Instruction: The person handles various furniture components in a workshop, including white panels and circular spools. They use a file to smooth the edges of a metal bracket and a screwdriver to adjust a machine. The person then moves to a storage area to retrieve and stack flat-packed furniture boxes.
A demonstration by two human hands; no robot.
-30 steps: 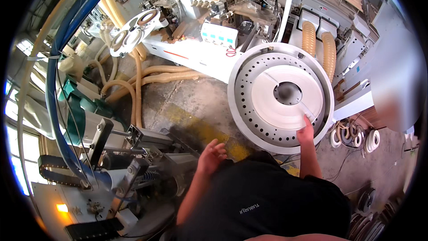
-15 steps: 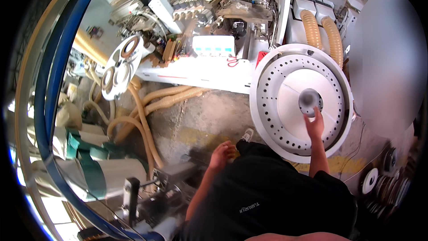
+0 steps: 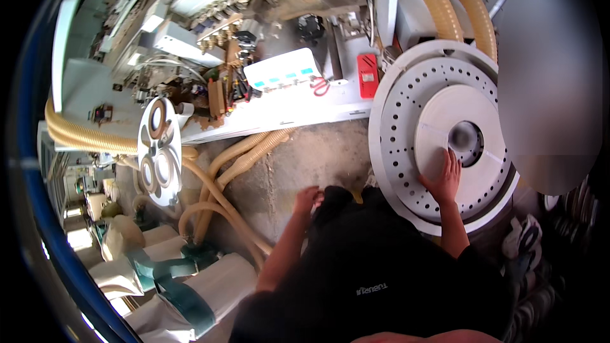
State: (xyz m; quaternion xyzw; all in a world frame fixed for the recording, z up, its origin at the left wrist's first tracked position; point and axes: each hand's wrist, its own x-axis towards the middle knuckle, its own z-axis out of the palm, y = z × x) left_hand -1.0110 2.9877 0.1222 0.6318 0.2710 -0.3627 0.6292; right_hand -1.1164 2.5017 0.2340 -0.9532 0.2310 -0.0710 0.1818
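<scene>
- On the white inner disc (image 3: 448, 128), right hand (image 3: 443, 180) lies flat, fingers spread, palm pressed to the disc's lower left part; it grips nothing.
- Fingertips reach just short of the dark centre hole (image 3: 467, 143), which sits up and to the right of the hand.
- Inner disc rests on a bigger round white plate (image 3: 397, 111) with rows of small holes; wrist crosses the plate's lower edge.
- Left hand (image 3: 306, 200) hangs loose and half curled above the concrete floor (image 3: 298, 159), holding nothing, well apart from the plate.
- Dark shirt (image 3: 381, 267) fills the lower middle, between both forearms.
- Above the plate: two ribbed tan hoses (image 3: 454, 6) run up to a machine.
- Left of the plate: red box (image 3: 367, 75) and white control panel (image 3: 283, 68) on a white ledge.
- Far left: white sacks (image 3: 184, 289) with green straps on the floor, hoses leading down to them; contents cannot be seen.
</scene>
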